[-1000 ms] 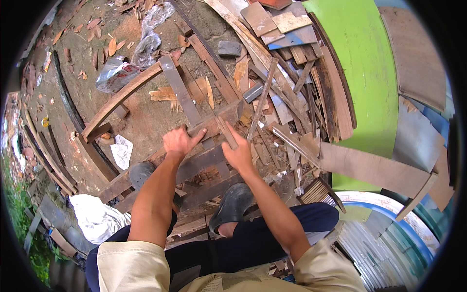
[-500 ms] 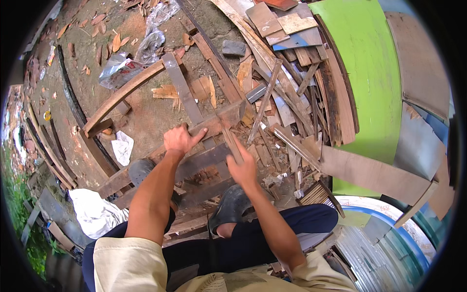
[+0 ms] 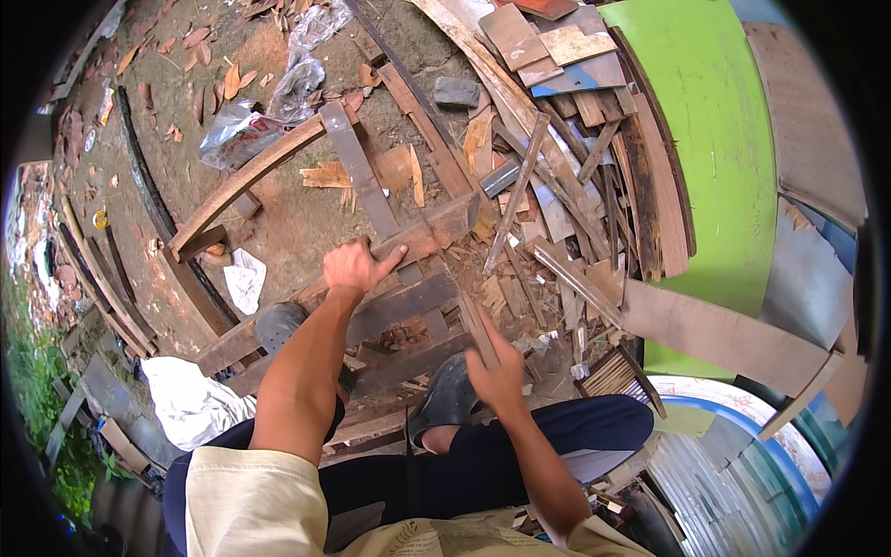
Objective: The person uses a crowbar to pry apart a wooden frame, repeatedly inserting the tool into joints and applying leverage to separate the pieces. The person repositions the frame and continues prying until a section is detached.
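Observation:
My left hand [image 3: 355, 267] grips the upper edge of a long wooden beam [image 3: 432, 232], its thumb stretched along the wood. The beam slants from lower left up to the right in front of my feet. My right hand [image 3: 498, 371] is closed around a long, flat, brown, machete-like tool [image 3: 471, 320]; motion blurs it and its exact kind is unclear. The tool's narrow end points up and left, below the beam's right end and apart from it. Below the beam lies a darker plank [image 3: 399, 311]. A grey-brown board [image 3: 360, 172] runs away from the beam's far side.
Dark clogs [image 3: 444, 395] on my feet stand by the planks. A heap of scrap wood [image 3: 557, 195] lies at the right, beside a green panel [image 3: 710, 139]. Plastic bags [image 3: 239, 137] and a curved wooden strip [image 3: 246, 176] lie on the ground ahead, a white cloth [image 3: 190, 404] at the left.
My right hand has drawn the machete-like tool back toward me and to the right, off the beam's right end. My left hand keeps its hold. The whole view has shifted slightly.

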A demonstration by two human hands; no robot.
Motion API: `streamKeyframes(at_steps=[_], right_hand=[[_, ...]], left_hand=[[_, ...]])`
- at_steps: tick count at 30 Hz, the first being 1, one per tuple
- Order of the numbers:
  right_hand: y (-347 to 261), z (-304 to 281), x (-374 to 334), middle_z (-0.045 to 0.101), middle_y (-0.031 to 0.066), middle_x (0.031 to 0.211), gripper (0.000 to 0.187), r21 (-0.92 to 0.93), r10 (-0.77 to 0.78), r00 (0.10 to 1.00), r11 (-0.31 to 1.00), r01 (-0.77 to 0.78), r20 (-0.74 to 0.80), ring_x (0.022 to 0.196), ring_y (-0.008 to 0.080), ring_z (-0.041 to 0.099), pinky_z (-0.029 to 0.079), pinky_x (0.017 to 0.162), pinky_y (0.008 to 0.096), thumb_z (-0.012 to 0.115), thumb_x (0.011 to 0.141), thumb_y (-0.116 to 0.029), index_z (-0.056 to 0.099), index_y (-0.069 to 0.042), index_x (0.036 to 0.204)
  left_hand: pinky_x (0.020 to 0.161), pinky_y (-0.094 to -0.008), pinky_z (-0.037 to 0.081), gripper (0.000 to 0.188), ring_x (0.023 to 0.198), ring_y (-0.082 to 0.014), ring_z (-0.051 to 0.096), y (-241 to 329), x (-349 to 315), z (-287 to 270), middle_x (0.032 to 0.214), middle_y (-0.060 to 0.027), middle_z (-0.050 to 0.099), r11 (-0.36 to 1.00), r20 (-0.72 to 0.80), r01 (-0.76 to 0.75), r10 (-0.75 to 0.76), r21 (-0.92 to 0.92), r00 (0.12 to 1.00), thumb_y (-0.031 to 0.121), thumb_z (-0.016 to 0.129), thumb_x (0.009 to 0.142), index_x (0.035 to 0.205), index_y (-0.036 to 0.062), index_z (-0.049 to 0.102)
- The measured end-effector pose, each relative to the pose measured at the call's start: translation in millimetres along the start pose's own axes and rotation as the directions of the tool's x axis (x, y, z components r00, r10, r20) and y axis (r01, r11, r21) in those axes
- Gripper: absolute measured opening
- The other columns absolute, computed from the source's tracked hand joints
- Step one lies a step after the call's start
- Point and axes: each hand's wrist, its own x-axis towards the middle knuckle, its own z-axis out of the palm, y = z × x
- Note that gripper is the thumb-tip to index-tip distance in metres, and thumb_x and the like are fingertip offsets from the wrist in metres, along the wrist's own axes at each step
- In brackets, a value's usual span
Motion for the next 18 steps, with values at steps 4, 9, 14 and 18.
streamKeyframes(at_steps=[4, 9, 14, 18], right_hand=[[-9.4, -52.6, -83.1, 0.073, 0.0223, 0.125, 0.068, -0.076, -0.173, 0.985, 0.982, 0.172, -0.013, 0.108, 0.0294, 0.076, 0.058, 0.088, 0.0312, 0.058, 0.076, 0.005, 0.057, 0.004, 0.145], [-33.8, 15.5, 105.7, 0.073, 0.0273, 0.112, 0.057, -0.068, -0.053, 0.999, 0.996, 0.054, 0.011, 0.088, 0.0342, 0.074, 0.057, 0.083, 0.0357, 0.062, 0.089, -0.01, 0.057, 0.003, 0.143], [-55.1, -19.1, -3.0, 0.07, 0.0324, 0.111, 0.062, -0.109, -0.046, 0.998, 0.993, 0.05, 0.038, 0.09, 0.048, 0.072, 0.058, 0.079, 0.044, 0.063, 0.086, -0.009, 0.054, -0.001, 0.147], [-95.9, -59.9, -64.3, 0.07, 0.0321, 0.11, 0.063, -0.077, -0.049, 0.997, 0.996, 0.054, 0.054, 0.091, 0.048, 0.071, 0.058, 0.078, 0.0443, 0.063, 0.085, -0.007, 0.054, -0.001, 0.147]], left_hand=[[0.069, -0.0438, 0.058, 0.092, 0.079, -0.0339, 0.076, 7.9, -5.8, -3.4, 0.08, -0.0194, 0.075, 1.0, 0.007, -0.017, 0.017, 0.0, 1.0, 0.089, 0.049, 0.082, 0.1, 0.0027, 0.075], [0.07, -0.047, 0.058, 0.085, 0.077, -0.0382, 0.075, 23.7, 1.5, -6.3, 0.08, -0.0222, 0.074, 0.995, -0.035, -0.063, 0.061, -0.072, 0.998, 0.084, 0.057, 0.081, 0.09, 0.0015, 0.074], [0.071, -0.0443, 0.058, 0.091, 0.081, -0.0348, 0.076, 5.6, -3.2, -8.6, 0.084, -0.0189, 0.076, 0.999, 0.024, 0.025, -0.024, -0.034, 0.999, 0.089, 0.051, 0.082, 0.099, 0.0031, 0.074], [0.071, -0.0435, 0.059, 0.094, 0.081, -0.0326, 0.077, 9.7, -4.3, -14.2, 0.083, -0.0165, 0.076, 1.0, 0.063, 0.01, -0.009, -0.023, 0.998, 0.091, 0.048, 0.082, 0.104, 0.0033, 0.073]])
